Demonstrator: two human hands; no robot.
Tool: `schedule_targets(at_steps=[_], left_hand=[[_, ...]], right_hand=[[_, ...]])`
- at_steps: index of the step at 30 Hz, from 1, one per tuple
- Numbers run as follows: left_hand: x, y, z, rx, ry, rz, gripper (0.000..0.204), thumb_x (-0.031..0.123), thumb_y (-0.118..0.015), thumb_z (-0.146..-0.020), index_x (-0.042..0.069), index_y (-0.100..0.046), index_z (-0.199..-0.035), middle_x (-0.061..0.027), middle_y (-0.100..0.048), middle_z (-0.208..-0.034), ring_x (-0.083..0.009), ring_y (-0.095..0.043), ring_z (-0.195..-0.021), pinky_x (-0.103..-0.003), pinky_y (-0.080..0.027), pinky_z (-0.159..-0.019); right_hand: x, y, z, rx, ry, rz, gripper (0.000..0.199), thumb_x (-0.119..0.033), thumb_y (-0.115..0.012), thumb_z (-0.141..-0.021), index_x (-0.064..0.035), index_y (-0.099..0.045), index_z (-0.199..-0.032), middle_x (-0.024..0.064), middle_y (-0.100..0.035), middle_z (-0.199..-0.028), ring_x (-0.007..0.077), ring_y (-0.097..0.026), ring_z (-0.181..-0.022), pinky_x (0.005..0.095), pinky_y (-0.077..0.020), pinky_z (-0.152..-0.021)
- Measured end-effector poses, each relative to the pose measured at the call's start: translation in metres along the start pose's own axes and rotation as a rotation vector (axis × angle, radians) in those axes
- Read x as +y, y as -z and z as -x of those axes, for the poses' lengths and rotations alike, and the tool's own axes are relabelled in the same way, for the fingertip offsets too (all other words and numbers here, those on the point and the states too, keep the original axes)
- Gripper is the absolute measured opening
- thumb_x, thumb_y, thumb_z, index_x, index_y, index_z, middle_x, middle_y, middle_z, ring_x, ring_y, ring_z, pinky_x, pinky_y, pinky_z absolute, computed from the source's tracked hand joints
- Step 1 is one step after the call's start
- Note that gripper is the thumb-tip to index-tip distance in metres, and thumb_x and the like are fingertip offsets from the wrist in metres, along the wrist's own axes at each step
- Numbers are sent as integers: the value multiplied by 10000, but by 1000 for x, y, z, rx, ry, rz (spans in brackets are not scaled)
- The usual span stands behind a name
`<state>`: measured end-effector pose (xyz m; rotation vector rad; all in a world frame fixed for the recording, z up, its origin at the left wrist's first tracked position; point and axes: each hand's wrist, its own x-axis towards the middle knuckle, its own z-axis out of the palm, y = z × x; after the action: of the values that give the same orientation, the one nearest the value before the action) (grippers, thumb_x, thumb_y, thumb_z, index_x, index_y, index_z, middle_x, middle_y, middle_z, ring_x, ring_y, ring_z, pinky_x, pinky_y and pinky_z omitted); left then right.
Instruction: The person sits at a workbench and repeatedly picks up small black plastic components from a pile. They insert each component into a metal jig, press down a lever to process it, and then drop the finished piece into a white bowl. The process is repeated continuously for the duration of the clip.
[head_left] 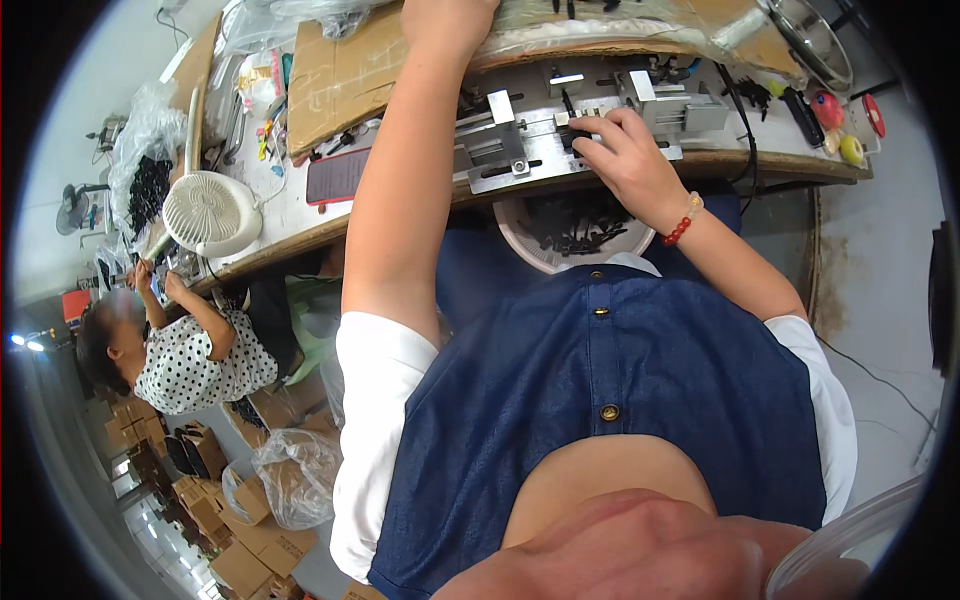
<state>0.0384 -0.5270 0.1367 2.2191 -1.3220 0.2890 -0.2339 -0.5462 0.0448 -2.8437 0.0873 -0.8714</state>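
My left arm stretches across the bench to the top edge, where my left hand [448, 22] is only partly in view. Its fingers are cut off, so what they touch is hidden. My right hand [635, 165] rests at the middle of a metal fixture [500, 175], fingers bent and closed on a small black part [568, 136] seated there. Silver blocks and slides flank that spot on both sides. In front of the fixture, below the bench edge, a pale round tub [520, 235] holds many black pieces.
Cardboard [335, 80] and plastic wrap lie behind the fixture. A phone-like red-framed slab [337, 177] and a white fan [212, 214] are at left. A black cable [745, 120] hangs at right. Another person [200, 355] works farther left, near cardboard boxes [260, 550].
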Motion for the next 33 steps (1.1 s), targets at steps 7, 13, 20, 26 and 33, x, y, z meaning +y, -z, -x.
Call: schedule_targets(at_steps=[7, 13, 20, 26, 33], left_hand=[[-14, 9, 46, 255, -77, 486, 225, 144, -799, -891, 69, -768, -1102, -54, -736, -903, -109, -679, -752, -247, -523, -660], [36, 15, 155, 67, -188, 667, 226, 47, -810, -842, 91, -795, -1063, -41, -711, -947, -117, -650, -730, -245, -529, -632], [33, -32, 196, -39, -122, 554, 219, 81, -776, -876, 124, -771, -1091, -62, -682, -1113, -203, -700, -737, -333, -588, -680], [33, -42, 196, -28, -166, 512, 272, 90, -760, -890, 131, -759, -1159, -60, -709, -1284, -223, -742, -856, -333, -606, -747], [35, -15, 183, -42, -202, 505, 353, 71, -731, -901, 142, -724, -1247, -78, -721, -1254, -274, -737, -975, -347, -611, -792]], right_hand=[[47, 23, -38, 232, -8, -46, 246, -152, -735, -907, -38, -679, -1117, 108, -676, -1182, 309, -592, -1104, 413, -486, -977], [166, 54, -101, 237, -117, 155, 210, -10, -699, -845, -26, -684, -1054, 163, -637, -1102, 387, -584, -1045, 452, -486, -932], [182, 50, -122, 30, -163, 127, 204, -26, -678, -883, -19, -676, -1087, 181, -653, -1027, 377, -623, -992, 446, -502, -887], [133, 60, -104, 286, -352, -401, 145, -68, -641, -989, -13, -652, -1122, 69, -652, -905, 151, -608, -792, 302, -492, -728], [64, 62, -59, 385, -625, -1001, 136, -89, -711, -950, -49, -705, -1079, 56, -667, -1022, 161, -631, -915, 293, -497, -787]])
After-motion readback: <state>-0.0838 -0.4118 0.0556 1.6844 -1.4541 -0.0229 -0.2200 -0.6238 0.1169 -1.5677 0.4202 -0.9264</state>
